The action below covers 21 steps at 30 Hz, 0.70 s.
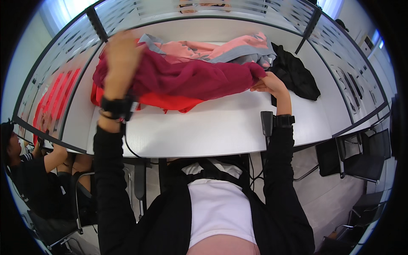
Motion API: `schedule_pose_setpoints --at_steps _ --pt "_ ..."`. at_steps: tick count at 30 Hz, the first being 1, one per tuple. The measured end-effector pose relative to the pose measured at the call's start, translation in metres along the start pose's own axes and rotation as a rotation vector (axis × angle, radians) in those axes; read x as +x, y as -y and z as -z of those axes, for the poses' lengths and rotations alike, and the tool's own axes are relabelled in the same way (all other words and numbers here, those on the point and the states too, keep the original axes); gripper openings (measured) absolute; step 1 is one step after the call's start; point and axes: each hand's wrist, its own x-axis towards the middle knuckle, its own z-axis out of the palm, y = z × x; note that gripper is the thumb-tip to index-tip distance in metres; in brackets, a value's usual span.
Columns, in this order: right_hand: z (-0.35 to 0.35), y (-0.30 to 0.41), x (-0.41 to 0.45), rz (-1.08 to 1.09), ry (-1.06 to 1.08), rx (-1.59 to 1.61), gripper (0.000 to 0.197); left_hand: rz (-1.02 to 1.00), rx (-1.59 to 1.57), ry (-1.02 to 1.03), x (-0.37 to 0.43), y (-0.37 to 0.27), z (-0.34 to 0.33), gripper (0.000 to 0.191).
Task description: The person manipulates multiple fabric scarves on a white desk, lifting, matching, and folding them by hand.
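Note:
A maroon cloth (191,78), thin and rumpled, stretches sideways across the desk in front of me. Its right end is pinched in the fingers of my right hand (274,84). My left hand (122,59) is raised at the cloth's left end and blurred by motion; whether its fingers grip the fabric cannot be made out. A bright red cloth (173,101) shows from under the maroon one at the front left. Behind lies a pink and grey patterned cloth (242,47), bunched up, partly covered by the maroon fabric.
To the right lies a crumpled black cloth (295,75). Framed partitions (204,28) enclose the white desk (191,137) at the back and sides. A person (35,169) sits to the left, with red fabric beyond the glass. Black chairs (360,159) stand at the right.

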Motion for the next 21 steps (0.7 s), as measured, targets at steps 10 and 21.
schedule_pose_setpoints --at_steps 10,21 --pt "-0.029 -0.006 -0.029 0.159 0.202 0.536 0.049 -0.361 -0.304 0.19 -0.051 -0.148 -0.016 0.035" --pt "-0.054 -0.008 -0.034 0.123 0.435 0.401 0.049 -0.896 -0.849 0.732 -0.077 -0.158 -0.012 0.042"
